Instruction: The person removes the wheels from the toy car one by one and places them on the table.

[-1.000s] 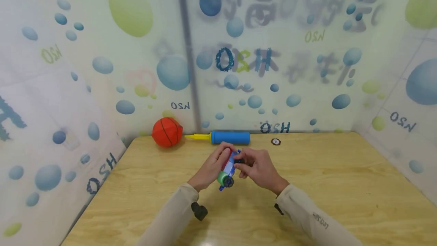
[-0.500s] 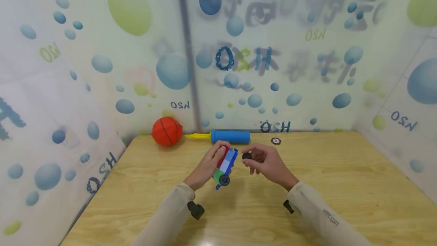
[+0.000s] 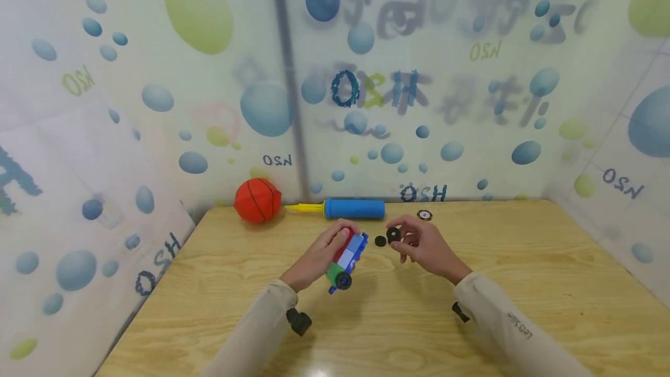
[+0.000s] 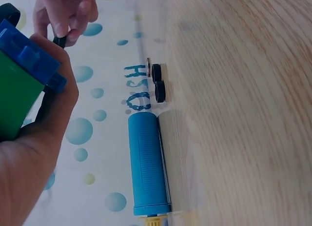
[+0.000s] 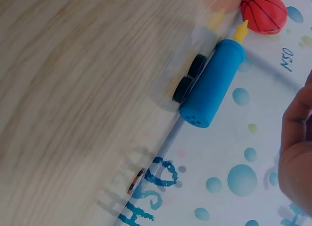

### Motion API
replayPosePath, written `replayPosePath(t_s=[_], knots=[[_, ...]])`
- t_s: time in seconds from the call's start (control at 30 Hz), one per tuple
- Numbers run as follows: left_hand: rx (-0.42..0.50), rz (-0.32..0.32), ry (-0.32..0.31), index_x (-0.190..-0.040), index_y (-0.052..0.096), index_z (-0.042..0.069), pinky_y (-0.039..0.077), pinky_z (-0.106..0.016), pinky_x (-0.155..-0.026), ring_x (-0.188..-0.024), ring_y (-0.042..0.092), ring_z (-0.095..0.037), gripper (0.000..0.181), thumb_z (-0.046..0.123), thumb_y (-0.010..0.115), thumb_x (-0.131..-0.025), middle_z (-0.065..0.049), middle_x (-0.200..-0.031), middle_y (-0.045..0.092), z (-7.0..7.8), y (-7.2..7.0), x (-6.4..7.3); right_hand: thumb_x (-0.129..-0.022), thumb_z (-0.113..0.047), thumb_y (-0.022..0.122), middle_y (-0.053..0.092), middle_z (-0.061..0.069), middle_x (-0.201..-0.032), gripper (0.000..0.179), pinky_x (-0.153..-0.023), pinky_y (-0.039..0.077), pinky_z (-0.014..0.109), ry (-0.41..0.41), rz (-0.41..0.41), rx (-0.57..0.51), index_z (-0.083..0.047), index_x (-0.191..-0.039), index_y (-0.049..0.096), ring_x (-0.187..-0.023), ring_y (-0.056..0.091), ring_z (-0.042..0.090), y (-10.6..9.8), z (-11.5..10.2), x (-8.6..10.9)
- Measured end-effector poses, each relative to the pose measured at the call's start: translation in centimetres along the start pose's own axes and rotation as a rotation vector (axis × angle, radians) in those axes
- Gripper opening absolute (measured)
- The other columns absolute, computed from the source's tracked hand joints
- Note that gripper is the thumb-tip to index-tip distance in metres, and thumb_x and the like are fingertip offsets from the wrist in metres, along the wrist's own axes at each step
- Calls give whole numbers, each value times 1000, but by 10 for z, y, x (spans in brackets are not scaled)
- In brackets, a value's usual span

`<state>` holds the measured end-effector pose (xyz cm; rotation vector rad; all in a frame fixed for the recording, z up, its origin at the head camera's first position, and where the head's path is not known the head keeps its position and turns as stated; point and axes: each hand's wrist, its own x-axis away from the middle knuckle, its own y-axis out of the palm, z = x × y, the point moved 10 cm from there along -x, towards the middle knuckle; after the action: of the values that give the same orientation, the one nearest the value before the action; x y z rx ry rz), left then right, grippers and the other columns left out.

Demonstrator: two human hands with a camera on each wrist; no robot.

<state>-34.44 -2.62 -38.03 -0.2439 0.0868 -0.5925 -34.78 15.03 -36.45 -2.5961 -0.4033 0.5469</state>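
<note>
Cream sleeves (image 3: 250,327), black wrist cameras (image 3: 299,322)

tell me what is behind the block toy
Wooden table shows behind the block toy in the head view. The toy covers the rest, including part of the left hand gripping it.

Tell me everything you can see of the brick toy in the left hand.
The brick toy looks like plastic: red, light-blue, pale and green blocks along a dark-blue base. One black wheel with a blue hub shows at its near end. The left hand grips it, thumb against the red part, holding it slanted above the table. The hand hides some of it.
</note>
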Motion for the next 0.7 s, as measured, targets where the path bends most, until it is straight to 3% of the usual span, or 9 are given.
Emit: replayPosePath(t_s=[0.23,0.43,0.53,0.7], knots=[[-21,1,0,-135,46,24,56,-30,-76,-91,63,-21,36,44,30,-110,-16,-123,55,0,-2,2,-94,-9,69,62,15,-91,29,-52,55,37,31,-13,51,-14,-122,64,-62,69,29,-5,14,-3],[-32,10,10,-135,46,23,56,-30,-75,-91,63,-22,37,45,30,-109,-17,-123,54,2,-6,2,-87,-11,77,68,10,-107,30,-62,52,26,17,91,236,-14,-117,71,-74,65,13,-20,20,-7],[-47,15,12,-136,46,22,56,-30,-74,-92,63,-23,39,46,30,-109,-17,-124,54,3,-8,2,-85,-12,79,64,7,-98,29,-65,48,25,12,135,313,-13,-113,73,-74,56,9,-25,20,-9],[-55,20,-2,-135,46,23,56,-31,-75,-95,62,-24,39,47,31,-109,-15,-127,53,1,-9,2,-84,-9,79,61,3,-84,28,-63,47,25,34,126,335,-9,-111,74,-69,54,9,-25,25,-10]])
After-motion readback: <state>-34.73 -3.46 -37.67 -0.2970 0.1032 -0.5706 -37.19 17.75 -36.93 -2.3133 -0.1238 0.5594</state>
